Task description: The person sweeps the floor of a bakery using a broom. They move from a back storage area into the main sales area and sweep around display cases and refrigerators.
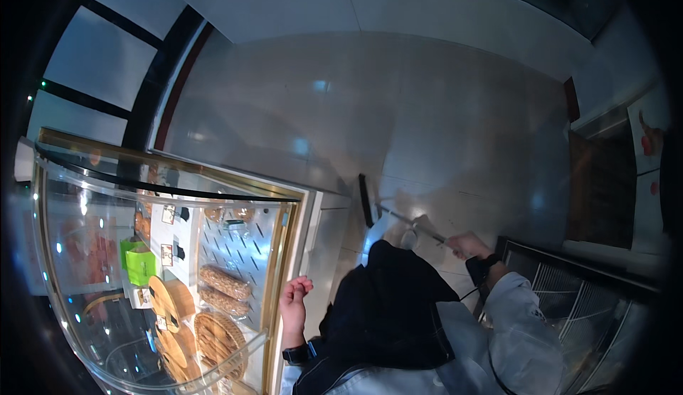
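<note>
The right hand point(467, 244) grips the thin metal handle of a long floor squeegee point(366, 200) whose dark blade rests on the glossy grey tiled floor point(441, 110), while the left hand point(294, 302) hangs open and empty beside the curved glass display case point(153, 281).

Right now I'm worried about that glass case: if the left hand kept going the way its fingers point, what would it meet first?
The left hand hangs empty, fingers pointing up the picture along the gold frame of the display case. Its line seems to run beside the frame toward the tiled floor; depth is unclear, so it might brush the frame.
</note>
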{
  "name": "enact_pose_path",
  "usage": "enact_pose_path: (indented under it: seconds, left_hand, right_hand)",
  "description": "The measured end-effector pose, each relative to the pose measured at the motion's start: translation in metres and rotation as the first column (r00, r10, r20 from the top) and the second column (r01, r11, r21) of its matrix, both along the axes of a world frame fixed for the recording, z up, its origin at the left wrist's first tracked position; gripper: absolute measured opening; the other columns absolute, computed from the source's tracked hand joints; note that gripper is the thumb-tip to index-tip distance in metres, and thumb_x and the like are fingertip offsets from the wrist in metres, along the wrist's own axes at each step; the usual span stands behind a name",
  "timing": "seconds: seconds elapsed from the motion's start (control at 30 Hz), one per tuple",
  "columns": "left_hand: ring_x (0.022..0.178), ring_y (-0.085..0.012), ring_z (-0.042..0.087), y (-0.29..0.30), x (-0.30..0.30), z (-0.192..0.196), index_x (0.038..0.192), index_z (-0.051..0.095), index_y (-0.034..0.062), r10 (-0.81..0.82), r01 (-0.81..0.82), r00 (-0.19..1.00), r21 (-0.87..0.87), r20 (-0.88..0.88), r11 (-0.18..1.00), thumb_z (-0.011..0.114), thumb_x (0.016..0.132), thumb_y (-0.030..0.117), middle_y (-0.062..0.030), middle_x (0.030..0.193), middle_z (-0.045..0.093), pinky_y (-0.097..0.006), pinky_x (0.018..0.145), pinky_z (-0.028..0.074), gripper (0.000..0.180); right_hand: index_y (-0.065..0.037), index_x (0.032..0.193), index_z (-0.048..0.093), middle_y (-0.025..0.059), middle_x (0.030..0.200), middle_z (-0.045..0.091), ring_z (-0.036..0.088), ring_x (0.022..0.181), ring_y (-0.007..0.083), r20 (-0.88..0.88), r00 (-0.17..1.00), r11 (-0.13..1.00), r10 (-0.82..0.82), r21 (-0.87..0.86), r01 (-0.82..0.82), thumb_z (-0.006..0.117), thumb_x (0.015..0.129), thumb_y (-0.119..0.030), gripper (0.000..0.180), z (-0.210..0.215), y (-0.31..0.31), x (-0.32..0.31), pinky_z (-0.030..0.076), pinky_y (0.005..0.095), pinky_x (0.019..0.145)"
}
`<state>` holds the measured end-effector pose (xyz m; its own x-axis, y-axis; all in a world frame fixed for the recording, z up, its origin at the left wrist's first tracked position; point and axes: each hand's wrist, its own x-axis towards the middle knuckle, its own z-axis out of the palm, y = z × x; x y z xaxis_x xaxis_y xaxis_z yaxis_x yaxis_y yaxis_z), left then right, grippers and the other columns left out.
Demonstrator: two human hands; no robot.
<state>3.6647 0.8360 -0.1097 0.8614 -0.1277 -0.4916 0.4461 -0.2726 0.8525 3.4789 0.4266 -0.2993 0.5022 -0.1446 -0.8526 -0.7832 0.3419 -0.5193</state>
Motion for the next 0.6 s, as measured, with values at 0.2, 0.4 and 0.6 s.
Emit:
enact_pose_path:
  seconds: [0.2,0.4,0.6]
  left_hand:
    - [0.083,-0.0136,0.057,-0.053,0.031,-0.011,0.104,0.054,-0.0008,-0.033,0.037,0.996,-0.054,0.08,0.998,0.04,0.092,0.009,-0.0075,0.089,0.061,-0.026,0.08,0.045,0.021]
    - [0.086,-0.0145,0.058,-0.111,0.079,-0.027,0.105,0.054,0.0032,-0.16,0.161,0.987,-0.039,0.022,0.986,0.041,0.092,0.011,-0.0064,0.092,0.061,-0.027,0.08,0.043,0.021]
    - [0.084,-0.0152,0.058,-0.176,0.145,-0.043,0.104,0.054,0.001,-0.204,0.204,0.979,-0.061,0.015,0.977,0.043,0.09,0.007,-0.0072,0.09,0.061,-0.026,0.079,0.044,0.019]
  right_hand:
    - [-0.006,0.077,0.055,0.0068,0.055,0.053,0.045,0.038,0.012,-0.246,0.937,0.965,-0.249,0.019,0.261,0.055,0.082,-0.025,0.02,0.027,-0.113,-0.068,0.037,0.0248,0.033]
    - [-0.007,0.075,0.055,0.0067,0.055,0.052,0.049,0.039,0.0119,-0.164,0.946,0.96,-0.279,-0.062,0.272,0.054,0.082,-0.026,0.02,0.034,-0.163,-0.094,0.038,0.0241,0.033]
    - [-0.004,0.088,0.056,0.0105,0.058,0.054,0.048,0.039,0.0132,-0.061,0.931,0.893,-0.359,-0.314,0.324,0.054,0.082,-0.018,0.016,0.079,-0.164,-0.042,0.035,0.0231,0.033]
